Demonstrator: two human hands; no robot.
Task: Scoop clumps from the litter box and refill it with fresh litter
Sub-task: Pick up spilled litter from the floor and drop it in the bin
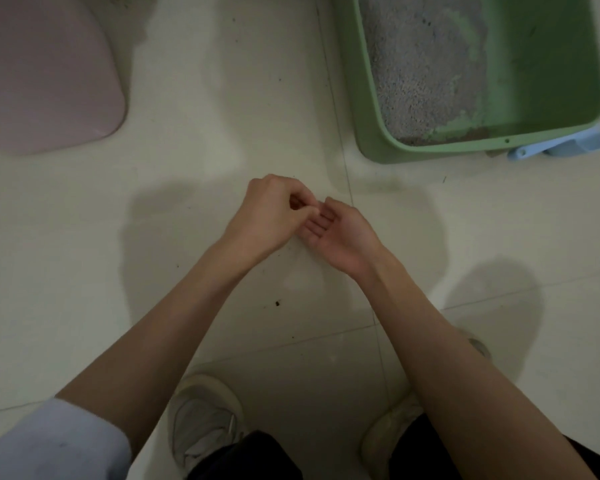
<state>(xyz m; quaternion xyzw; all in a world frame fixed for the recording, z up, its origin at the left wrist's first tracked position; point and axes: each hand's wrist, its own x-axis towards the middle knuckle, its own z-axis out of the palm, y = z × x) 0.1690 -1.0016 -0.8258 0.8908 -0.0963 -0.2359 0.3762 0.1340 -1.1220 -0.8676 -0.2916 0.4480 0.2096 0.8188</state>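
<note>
My left hand (271,209) pinches at my right hand (336,233), fingers loosely curled, perhaps holding nothing. The scoop (561,147) looks light and stiff; I would grip its handle.

A pink mat (45,71), perhaps a lid, lies on pale floor tiles (222,98) with dark specks (277,303).

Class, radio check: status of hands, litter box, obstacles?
Left hand pinching at right hand, both tool-free. Litter box part-filled, untouched. Blue scoop beside box. Nothing blocking.
</note>
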